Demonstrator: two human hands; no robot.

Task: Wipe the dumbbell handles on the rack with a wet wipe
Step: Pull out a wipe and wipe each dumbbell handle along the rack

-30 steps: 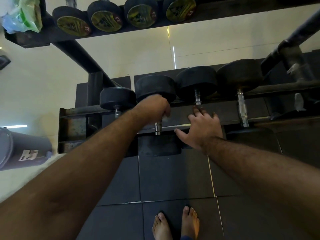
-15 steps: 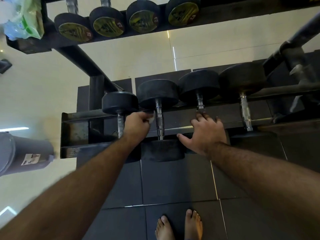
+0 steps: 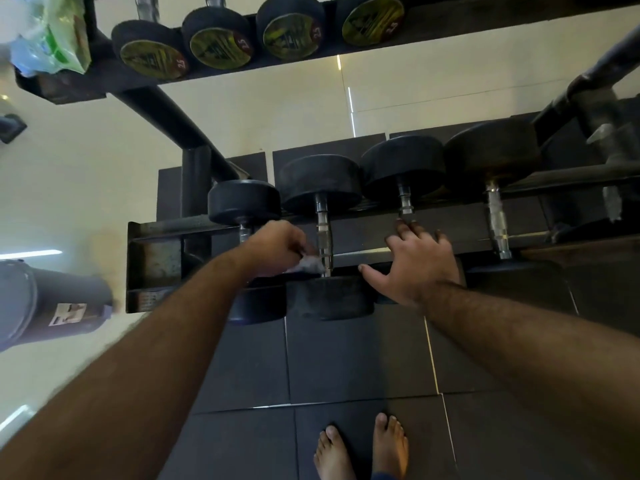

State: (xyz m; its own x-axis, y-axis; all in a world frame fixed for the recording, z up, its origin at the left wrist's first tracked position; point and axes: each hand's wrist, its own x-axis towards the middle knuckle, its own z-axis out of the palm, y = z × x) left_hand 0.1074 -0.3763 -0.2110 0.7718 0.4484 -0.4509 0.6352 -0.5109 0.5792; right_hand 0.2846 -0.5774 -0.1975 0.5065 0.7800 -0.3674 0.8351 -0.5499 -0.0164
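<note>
A dark metal rack (image 3: 166, 230) stands on black floor mats (image 3: 346, 358), its lower rails carrying four black dumbbells (image 3: 320, 183) side by side, while its upper shelf (image 3: 242, 69) holds four more dumbbells and a crumpled plastic packet (image 3: 52, 32) at the left end.

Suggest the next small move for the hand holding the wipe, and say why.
Probably slide the left hand and its wet wipe onto the leftmost dumbbell's handle: the hand sits between it and the second handle, while the right hand braces on the rack.

Handles (image 3: 498, 223) flanked by weight heads (image 3: 320, 181)
</note>
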